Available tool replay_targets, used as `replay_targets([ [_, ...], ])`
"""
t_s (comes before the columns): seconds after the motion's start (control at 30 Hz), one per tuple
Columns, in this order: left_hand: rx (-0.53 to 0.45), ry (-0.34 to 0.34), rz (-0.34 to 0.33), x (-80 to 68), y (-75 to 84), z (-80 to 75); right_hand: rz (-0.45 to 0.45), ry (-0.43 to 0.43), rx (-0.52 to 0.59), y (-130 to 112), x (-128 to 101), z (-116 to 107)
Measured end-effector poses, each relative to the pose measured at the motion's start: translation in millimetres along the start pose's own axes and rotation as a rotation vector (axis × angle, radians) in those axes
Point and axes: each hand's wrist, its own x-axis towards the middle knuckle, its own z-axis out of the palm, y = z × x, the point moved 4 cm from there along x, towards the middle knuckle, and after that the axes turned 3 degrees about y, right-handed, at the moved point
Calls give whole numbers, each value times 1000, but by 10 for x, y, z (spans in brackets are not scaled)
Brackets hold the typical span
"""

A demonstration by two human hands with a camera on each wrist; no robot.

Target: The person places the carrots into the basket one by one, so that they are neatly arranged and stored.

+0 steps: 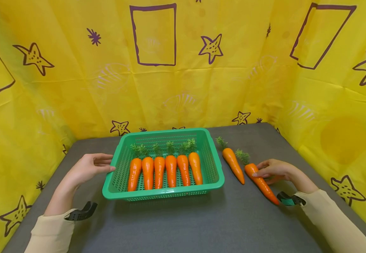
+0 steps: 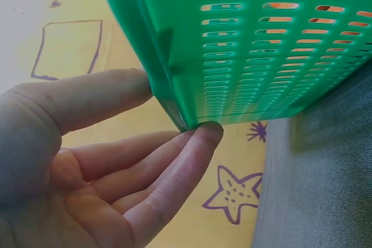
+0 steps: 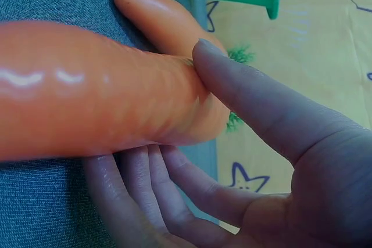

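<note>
Right hand (image 1: pixel 273 170) grip around carrot (image 1: pixel 260 182)

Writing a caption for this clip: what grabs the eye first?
A green perforated plastic basket mid-table, holding six glossy orange toy carrots in a row, against loud yellow star-print walls. Two more toy carrots lie right of it; the right hand grips the nearer one, while the left hand touches the basket's left rim.

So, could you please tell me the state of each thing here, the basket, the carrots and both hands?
Green perforated plastic basket: upright on the grey table, holding six carrots.
Six orange plastic carrots: lying side by side, tops at the far end.
Nearer loose orange carrot: on the table, gripped at its thick end.
Farther loose orange carrot: on the table, untouched.
Left hand: fingertips touching the basket's corner.
Right hand: gripping the nearer carrot.
</note>
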Motion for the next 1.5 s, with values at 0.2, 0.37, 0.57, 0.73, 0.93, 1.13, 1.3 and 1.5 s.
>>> replay_targets([
  [0.2, -6, 3, 2, -10, 9, -1, -1, -28, 6, -26, 23, 1],
  [0.37, -4, 4, -3, -14, 1, -1, 6, -49, 5, -26, 72, -10],
  [0.57, -11, 0, -9, -8, -10, 7, 8, -40, 17, -4, 109, -16],
  [0.73, -22, -3, -18, 2, -17, 16, 9, -35, 31, -1, 126, -13],
  [0.93, -29, 2, -15, -5, -9, 12, 5, -36, 47, -24, 132, -23],
  [1.13, -33, 8, -14, -13, -3, 10, 2, -24, 66, -48, 153, -32],
  [1.3, -39, 11, -22, -21, -4, 14, 3, -10, 110, -71, 181, -11],
  [1.5, -50, 16, -31, -28, -10, 21, -11, 8, 116, -141, 186, -11],
])
